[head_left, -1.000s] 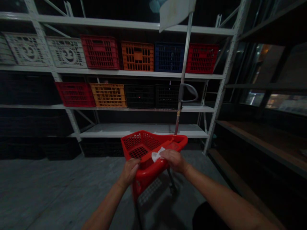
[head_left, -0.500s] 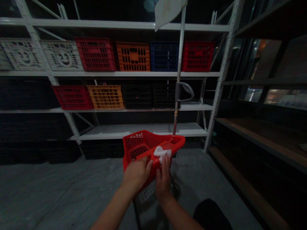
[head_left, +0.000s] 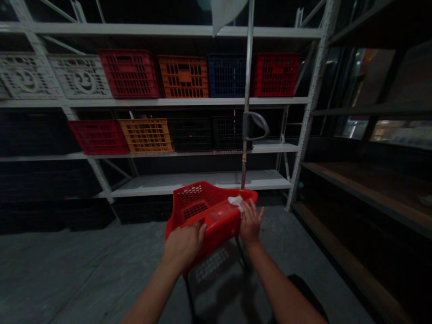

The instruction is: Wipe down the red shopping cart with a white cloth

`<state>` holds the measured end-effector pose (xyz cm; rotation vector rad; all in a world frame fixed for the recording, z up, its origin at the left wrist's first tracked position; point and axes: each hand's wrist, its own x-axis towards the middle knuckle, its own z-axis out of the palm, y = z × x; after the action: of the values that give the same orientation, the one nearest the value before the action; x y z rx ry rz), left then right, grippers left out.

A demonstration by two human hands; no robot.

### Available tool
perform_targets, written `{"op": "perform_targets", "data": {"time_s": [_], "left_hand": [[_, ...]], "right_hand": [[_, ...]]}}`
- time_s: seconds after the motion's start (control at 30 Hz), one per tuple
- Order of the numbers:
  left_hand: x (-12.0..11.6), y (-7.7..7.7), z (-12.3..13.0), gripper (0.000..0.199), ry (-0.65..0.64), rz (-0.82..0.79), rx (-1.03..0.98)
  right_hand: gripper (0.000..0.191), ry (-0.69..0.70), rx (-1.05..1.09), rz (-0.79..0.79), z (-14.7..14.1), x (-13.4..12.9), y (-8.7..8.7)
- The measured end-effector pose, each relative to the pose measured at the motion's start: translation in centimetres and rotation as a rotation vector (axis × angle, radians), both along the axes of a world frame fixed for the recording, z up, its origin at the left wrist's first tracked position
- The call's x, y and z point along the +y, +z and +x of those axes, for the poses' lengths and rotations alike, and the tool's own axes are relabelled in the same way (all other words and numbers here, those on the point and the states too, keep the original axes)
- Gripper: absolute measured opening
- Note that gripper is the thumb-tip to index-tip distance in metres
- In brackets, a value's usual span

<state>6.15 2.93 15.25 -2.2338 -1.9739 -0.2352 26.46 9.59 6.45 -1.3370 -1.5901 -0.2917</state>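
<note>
A red plastic shopping cart point(head_left: 216, 215) stands in front of me, its open basket facing the shelves. My left hand point(head_left: 185, 243) is closed over the near left part of its rim, thumb along the edge. At the right end of the same rim, my right hand point(head_left: 250, 221) presses a crumpled white cloth point(head_left: 235, 201) against the red plastic. Its fingers are partly spread, and the cloth sticks out beyond the fingertips. From the cart's right corner rises a metal pole point(head_left: 247, 90) with a grey loop handle point(head_left: 258, 126).
White metal shelving point(head_left: 189, 103) stands behind the cart. It bears plastic crates, among them an orange crate point(head_left: 184, 76), a blue crate point(head_left: 227, 75) and a yellow crate point(head_left: 146, 136). A pale flag-like panel point(head_left: 226, 14) hangs near the pole's top. Dark shelves point(head_left: 364, 193) line the right side.
My right hand has slid the white cloth rightward along the rim to the corner by the pole. My left hand stays on the rim. The view has shifted slightly.
</note>
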Motion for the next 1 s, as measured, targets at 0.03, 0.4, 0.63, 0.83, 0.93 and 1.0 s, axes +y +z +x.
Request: {"op": "perform_targets", "data": {"time_s": [0.03, 0.4, 0.63, 0.83, 0.93, 1.0], "left_hand": [[0.0, 0.0, -0.1, 0.056, 0.000, 0.003, 0.004], [0.0, 0.0, -0.3, 0.056, 0.019, 0.008, 0.013], [0.5, 0.2, -1.4, 0.058, 0.016, 0.008, 0.007], [0.9, 0.4, -2.7, 0.057, 0.018, 0.012, 0.024], [0.7, 0.5, -3.6, 0.058, -0.007, 0.015, 0.019], [0.6, 0.6, -4.3, 0.058, -0.025, 0.016, 0.009]], "right_hand": [[0.040, -0.034, -0.007, -0.025, 1.2, 0.5, 0.5], [0.033, 0.301, -0.641, -0.605, 3.4, 5.3, 9.3], [0.028, 0.281, -0.645, -0.688, -0.3, 8.0, 10.3], [0.039, 0.162, -0.543, -0.558, -0.2, 4.5, 8.9], [0.039, 0.231, -0.489, -0.409, 1.0, 2.4, 6.9], [0.034, 0.383, -0.479, -0.255, 2.4, 1.6, 5.6]]}}
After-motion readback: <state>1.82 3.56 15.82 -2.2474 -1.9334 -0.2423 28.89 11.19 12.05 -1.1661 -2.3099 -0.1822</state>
